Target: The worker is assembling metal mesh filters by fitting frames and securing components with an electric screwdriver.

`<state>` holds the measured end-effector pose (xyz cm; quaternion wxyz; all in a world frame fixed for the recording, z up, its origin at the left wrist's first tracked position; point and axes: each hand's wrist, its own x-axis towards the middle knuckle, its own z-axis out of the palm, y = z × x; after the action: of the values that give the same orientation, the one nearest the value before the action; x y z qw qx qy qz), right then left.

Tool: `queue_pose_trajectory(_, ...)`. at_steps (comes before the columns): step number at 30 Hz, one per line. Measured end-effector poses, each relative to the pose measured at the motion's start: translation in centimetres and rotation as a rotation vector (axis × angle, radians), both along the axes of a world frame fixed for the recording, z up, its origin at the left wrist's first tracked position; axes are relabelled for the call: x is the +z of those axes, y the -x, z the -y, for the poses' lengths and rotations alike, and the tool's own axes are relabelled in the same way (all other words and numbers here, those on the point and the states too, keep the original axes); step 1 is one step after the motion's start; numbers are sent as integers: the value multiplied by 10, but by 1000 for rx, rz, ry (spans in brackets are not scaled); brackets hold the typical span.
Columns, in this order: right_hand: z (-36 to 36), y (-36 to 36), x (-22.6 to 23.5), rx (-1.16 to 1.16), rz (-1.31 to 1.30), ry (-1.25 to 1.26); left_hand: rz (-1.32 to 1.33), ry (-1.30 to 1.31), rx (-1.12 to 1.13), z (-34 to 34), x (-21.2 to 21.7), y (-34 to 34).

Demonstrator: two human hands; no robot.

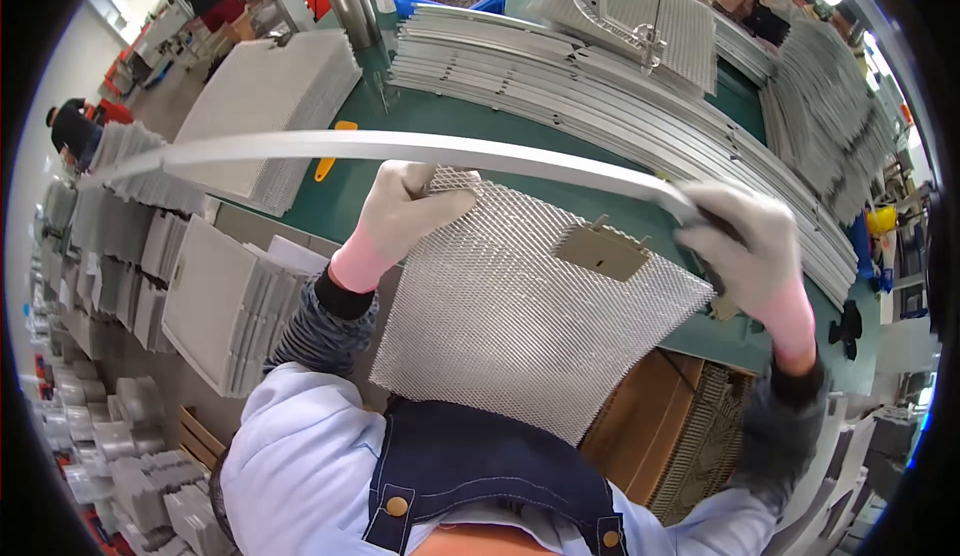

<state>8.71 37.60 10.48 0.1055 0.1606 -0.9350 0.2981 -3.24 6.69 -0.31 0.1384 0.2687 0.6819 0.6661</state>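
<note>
My left hand [402,211], in a white glove with a pink cuff, is closed on the upper left corner of a silvery expanded-metal mesh sheet [495,311]. The sheet tilts over the table's near edge against my apron. A flat tan-grey plate with small tabs [602,253] sits at the sheet's far edge. My gloved right hand [745,241], slightly blurred, grips one end of a long pale metal strip [420,146]. From there the strip bows leftward above the table, passing just beyond my left hand. The right fingertips are partly hidden.
The green table [335,191] carries stacked metal strips [560,86], a pile of pale panels [265,106], an orange-handled tool [335,151], a steel flask [348,1] and a blue bin [450,8]. An open cardboard box [640,421] stands below the near edge. Other people work farther off.
</note>
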Motion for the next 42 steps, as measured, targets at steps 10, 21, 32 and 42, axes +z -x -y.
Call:
queue_pose_trajectory(10,106,92,-12,220,325,111,194,-141,46,30,12,-17)
queue_pose_trajectory(21,149,93,-18,262,348,62,86,-218,84,38,1,-10)
queue_pose_trajectory(32,133,69,-3,208,573,25,143,-384,-53,31,13,-26)
queue_pose_trajectory(42,63,29,27,159,701,17,105,-403,14,45,26,-35)
